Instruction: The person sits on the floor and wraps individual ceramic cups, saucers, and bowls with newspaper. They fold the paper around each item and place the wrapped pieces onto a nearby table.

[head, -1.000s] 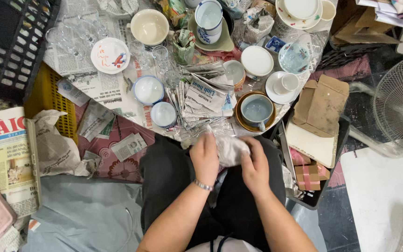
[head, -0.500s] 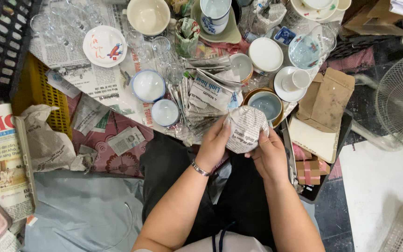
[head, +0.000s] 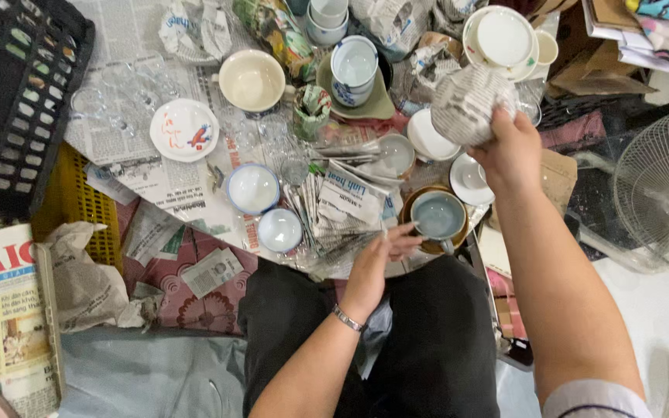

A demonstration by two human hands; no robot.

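My right hand [head: 511, 147] is stretched out to the far right and grips a round bundle wrapped in newspaper [head: 466, 101], held above the white dishes. My left hand [head: 381, 259] rests lower, fingers loosely spread, touching the rim of a blue-grey cup [head: 438, 215] that sits on a brown saucer. A stack of folded newspaper sheets [head: 346, 205] lies just left of that cup. My lap in dark trousers [head: 396, 340] fills the bottom centre.
Bowls and cups crowd the newspaper-covered floor: a cream bowl [head: 252, 79], a painted plate [head: 184, 129], two small blue-rimmed bowls [head: 252, 188], clear glasses [head: 118, 85]. A black crate [head: 9, 101] stands at left, a fan [head: 663, 190] at right, cardboard [head: 559, 174] beside it.
The wrapped bundle has gone from my lap, held in both hands, up and out to the far right in my right hand alone. My left hand let go and dropped to the cup.
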